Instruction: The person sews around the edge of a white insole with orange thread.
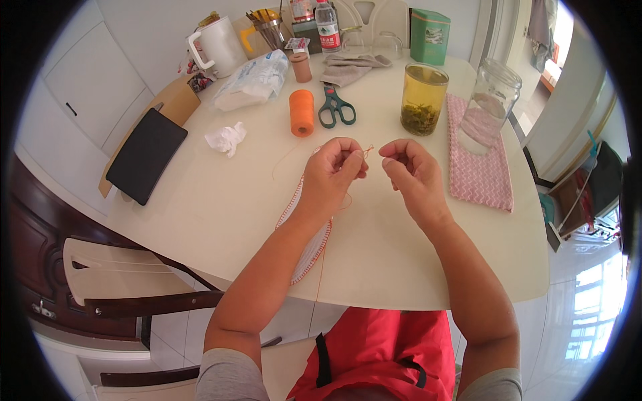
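Note:
My left hand (pixel 335 165) pinches an orange thread (pixel 368 149), whose small loops stick out past the fingertips. Just to the right, my right hand (pixel 412 168) has its thumb and forefinger a little apart, with nothing visible between them. Under my left hand and forearm lies a white insole-shaped fabric piece (pixel 312 249) edged with orange stitches, partly hidden. A length of thread hangs from it over the table's near edge. Beyond my left hand are an orange thread spool (pixel 301 114) and green-handled scissors (pixel 337 111).
A glass of tea (pixel 424 100) and a glass jar (pixel 485 113) on a pink cloth (pixel 479 175) stand at the right. Crumpled tissue (pixel 225 139), a black pouch (pixel 146 156) and a plastic package (pixel 256 80) lie left. A brown spool (pixel 301 68) stands behind.

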Motion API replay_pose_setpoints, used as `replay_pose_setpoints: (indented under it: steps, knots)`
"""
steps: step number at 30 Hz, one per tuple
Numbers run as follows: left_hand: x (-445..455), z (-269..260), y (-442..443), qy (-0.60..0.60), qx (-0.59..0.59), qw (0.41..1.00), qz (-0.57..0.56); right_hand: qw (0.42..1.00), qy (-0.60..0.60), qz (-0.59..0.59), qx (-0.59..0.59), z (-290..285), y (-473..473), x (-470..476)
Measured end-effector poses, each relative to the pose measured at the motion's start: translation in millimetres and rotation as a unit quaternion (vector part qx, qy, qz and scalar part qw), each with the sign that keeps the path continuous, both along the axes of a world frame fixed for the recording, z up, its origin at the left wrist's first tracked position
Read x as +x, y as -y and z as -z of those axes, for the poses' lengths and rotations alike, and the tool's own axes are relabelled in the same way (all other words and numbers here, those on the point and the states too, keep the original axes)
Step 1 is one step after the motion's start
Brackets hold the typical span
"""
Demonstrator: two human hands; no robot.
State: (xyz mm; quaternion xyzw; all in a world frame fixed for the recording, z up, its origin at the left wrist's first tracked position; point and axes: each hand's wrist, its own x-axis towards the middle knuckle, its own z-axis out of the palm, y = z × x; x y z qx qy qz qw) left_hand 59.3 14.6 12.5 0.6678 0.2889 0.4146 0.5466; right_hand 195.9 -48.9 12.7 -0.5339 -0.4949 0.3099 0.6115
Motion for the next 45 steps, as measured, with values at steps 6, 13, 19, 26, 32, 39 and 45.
replay_pose_setpoints:
  steps: [6, 13, 19, 26, 32, 39, 45]
  knots:
    - [-2.3, 4.4, -3.4, -0.016, 0.018, 0.999, -0.023, 0.994, -0.064, -0.083, -0.04, -3.4, -0.3, -3.3]
    - [-1.1, 2.1, -0.6, -0.019, -0.023, 1.0, 0.0, 0.989, -0.11, -0.086, -0.047, 2.8, -3.7, -1.8]
    - [-3.1, 4.1, -4.5, -0.001, -0.071, 0.997, 0.004, 0.987, -0.129, -0.082, -0.051, 4.9, -4.7, -2.2]
    - [-2.9, 5.2, -4.8, 0.026, -0.11, 0.993, 0.015, 0.98, -0.158, -0.094, -0.073, 2.8, -3.7, -2.6]
    - [-3.4, 3.9, -5.0, 0.027, -0.116, 0.993, 0.012, 0.968, -0.212, -0.115, -0.074, 2.3, -2.9, 0.6]
    - [-4.8, 3.7, -5.1, -0.005, -0.091, 0.996, -0.006, 0.99, -0.111, -0.079, -0.03, -0.7, -2.5, 0.8]
    - [-4.1, 7.1, -7.3, -0.009, -0.059, 0.998, -0.01, 0.996, 0.065, -0.029, 0.046, 3.2, -5.9, 1.9]
